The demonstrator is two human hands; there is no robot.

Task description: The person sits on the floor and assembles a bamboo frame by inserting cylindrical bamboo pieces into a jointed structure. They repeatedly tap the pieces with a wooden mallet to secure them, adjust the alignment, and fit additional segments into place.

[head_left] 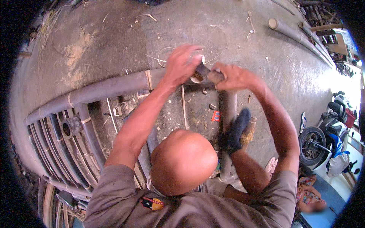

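Note:
My right hand (234, 78) is closed round a short, brown, wooden-looking handle (216, 77). A dark, flat, blade-like piece (202, 69) reaches left from it toward my left hand; blur hides its exact kind. Smeared by motion, my left hand (182, 64) hovers over the thick bamboo pole (118, 84), close to that dark piece. Whether its fingers grip anything does not show. Right below both hands, a pale-edged opening (196, 79) shows in the pole. The pole belongs to a bamboo frame with several thinner slats at the left.
My bent knee (184, 161) rises inside the frame, and my dark-socked foot (239, 129) rests beside a bamboo crosspiece (229, 108). Loose bamboo poles (294, 34) lie far right. A motorcycle (315, 142) and a person in patterned clothes (310, 195) are at right. Shavings litter the floor.

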